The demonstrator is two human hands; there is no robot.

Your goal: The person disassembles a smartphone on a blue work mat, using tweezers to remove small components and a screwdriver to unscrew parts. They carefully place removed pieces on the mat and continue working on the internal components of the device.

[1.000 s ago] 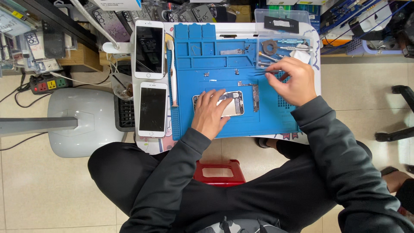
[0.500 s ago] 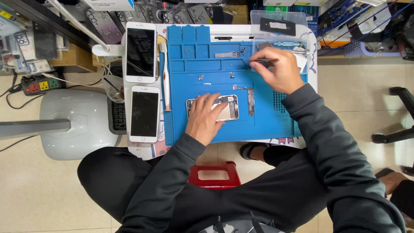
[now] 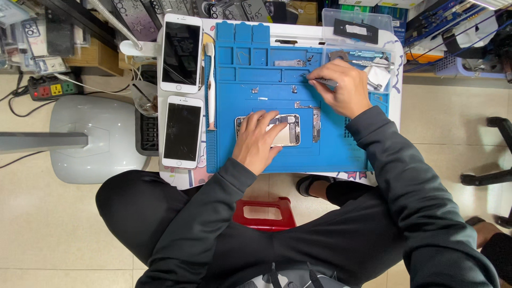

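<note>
Two white phones (image 3: 181,90) flank the mat (image 3: 330,154); left fingers (image 3: 265,120) spread on opened phone (image 3: 285,130), right fingers (image 3: 325,72) pinching tweezers (image 3: 316,80).

Left hand (image 3: 258,140) lies flat, fingers spread; right hand (image 3: 341,88) pinches, reaching forward.

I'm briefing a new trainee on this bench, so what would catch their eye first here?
The bright blue work mat fills the middle of the small table, with an opened phone on it under the left hand. The right hand holds a thin tool over the mat's upper part. Left of the mat lie two white phones with dark screens, one above the other.
</note>
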